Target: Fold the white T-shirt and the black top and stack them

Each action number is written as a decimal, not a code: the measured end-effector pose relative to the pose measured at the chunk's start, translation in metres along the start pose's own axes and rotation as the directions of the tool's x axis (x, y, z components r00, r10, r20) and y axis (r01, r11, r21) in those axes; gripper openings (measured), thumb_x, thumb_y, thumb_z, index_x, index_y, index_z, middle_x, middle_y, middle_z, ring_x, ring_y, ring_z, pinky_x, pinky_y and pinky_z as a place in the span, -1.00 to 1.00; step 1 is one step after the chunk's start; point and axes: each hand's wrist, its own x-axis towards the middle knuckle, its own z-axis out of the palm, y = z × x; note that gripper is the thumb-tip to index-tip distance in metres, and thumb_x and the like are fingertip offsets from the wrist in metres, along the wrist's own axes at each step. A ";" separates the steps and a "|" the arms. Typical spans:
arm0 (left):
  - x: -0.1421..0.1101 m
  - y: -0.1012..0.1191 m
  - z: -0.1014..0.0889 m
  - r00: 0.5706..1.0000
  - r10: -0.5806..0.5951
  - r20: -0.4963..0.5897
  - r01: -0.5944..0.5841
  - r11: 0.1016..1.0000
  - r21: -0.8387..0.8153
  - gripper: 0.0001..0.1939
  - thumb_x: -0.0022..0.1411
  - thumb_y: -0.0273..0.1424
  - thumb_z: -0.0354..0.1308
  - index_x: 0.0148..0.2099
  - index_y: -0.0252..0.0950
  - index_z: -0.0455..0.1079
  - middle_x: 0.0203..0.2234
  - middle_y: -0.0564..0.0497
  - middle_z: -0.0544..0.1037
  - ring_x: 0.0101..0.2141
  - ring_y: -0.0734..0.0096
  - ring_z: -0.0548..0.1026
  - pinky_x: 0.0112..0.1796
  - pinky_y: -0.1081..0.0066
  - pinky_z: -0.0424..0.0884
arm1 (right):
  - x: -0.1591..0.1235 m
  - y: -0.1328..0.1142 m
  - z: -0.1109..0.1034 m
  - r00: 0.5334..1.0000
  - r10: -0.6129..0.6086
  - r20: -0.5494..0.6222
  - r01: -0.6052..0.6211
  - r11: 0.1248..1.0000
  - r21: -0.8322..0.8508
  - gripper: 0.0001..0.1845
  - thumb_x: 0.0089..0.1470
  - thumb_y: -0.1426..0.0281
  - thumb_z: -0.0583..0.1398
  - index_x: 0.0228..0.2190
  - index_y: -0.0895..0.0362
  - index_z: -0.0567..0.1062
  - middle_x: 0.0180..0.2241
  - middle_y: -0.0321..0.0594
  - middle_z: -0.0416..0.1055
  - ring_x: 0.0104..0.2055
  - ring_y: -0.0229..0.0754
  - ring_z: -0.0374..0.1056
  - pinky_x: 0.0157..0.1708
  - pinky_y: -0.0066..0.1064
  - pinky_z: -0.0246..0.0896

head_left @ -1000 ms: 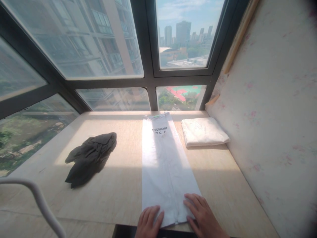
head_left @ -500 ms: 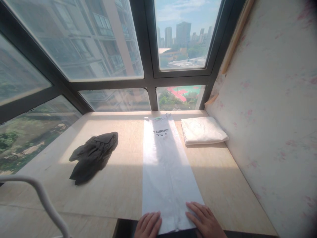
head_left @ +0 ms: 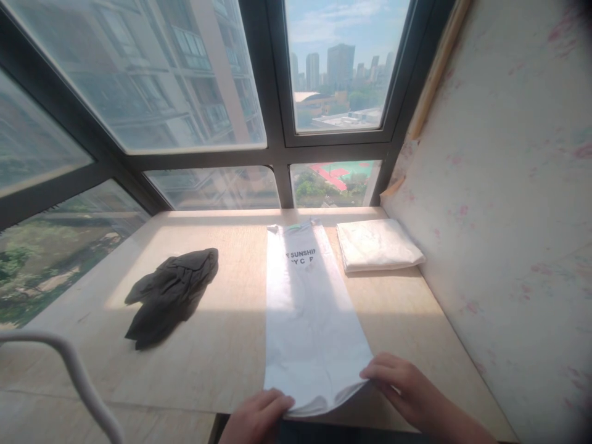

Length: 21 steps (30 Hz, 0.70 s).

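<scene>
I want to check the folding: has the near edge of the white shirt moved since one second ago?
Yes. Both hands, left and right, have lifted the white shirt hem off the table, curling it toward the window.

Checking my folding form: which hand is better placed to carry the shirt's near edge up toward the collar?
Probably both, right slightly: left hand and right hand each pinch a near corner of the white shirt.
</scene>
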 end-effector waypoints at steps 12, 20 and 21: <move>0.133 -0.119 -0.013 0.835 -0.549 0.037 0.490 0.712 -0.503 -0.60 -0.04 -0.22 0.30 -0.14 -0.32 0.52 -0.38 -0.03 0.57 -0.32 0.24 0.50 -0.25 0.31 0.40 | 0.141 0.084 -0.022 0.954 0.298 -0.043 -0.300 0.952 -0.064 -0.69 0.05 0.42 0.15 -0.17 0.15 0.57 -0.34 -0.19 0.55 -0.29 -0.11 0.45 -0.20 -0.30 0.31; 0.127 -0.108 -0.015 0.787 -0.587 0.190 0.563 0.557 -0.611 -0.46 0.05 -0.09 0.30 0.03 -0.26 0.44 -0.32 0.01 0.56 -0.33 0.33 0.49 -0.34 0.42 0.32 | 0.136 0.088 -0.019 0.967 0.254 0.022 -0.252 0.965 -0.078 -0.69 -0.08 0.47 0.20 -0.22 0.11 0.57 -0.17 -0.16 0.55 -0.10 -0.02 0.44 -0.06 -0.26 0.27; 0.125 -0.105 -0.013 0.771 -0.605 0.199 0.578 0.534 -0.617 -0.45 0.08 -0.05 0.27 0.04 -0.26 0.44 -0.30 0.00 0.56 -0.33 0.33 0.49 -0.36 0.42 0.31 | 0.135 0.087 -0.019 0.968 0.251 0.022 -0.248 0.966 -0.076 -0.72 -0.07 0.46 0.19 -0.25 0.10 0.57 -0.19 -0.17 0.56 -0.10 -0.02 0.44 -0.07 -0.26 0.27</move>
